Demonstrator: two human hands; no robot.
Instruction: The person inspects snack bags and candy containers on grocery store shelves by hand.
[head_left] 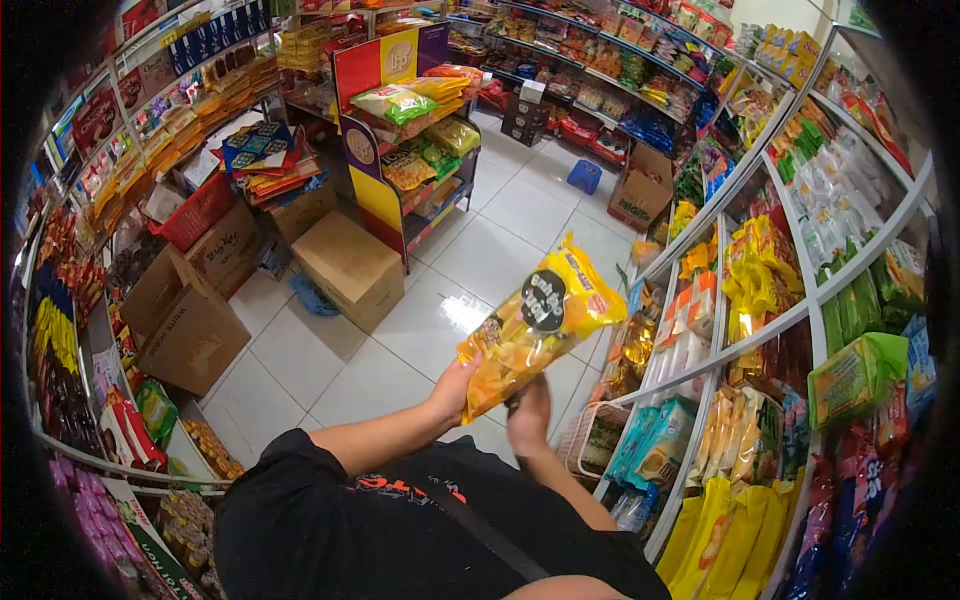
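Gripping 1 yellow bag (pixel 538 325) by its near end: left hand (pixel 456 390); right hand (pixel 529 420), fingers' hold unclear. Judged light, slick, crushable; support underneath.

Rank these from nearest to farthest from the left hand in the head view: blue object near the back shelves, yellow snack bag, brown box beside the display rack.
1. Yellow snack bag: held in the left hand.
2. Brown box: on the floor, ahead and left.
3. Blue object: farthest ahead, toward the right.

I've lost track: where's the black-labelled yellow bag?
In the head view, the yellow bag is right of centre, in the left hand, the right hand close below.
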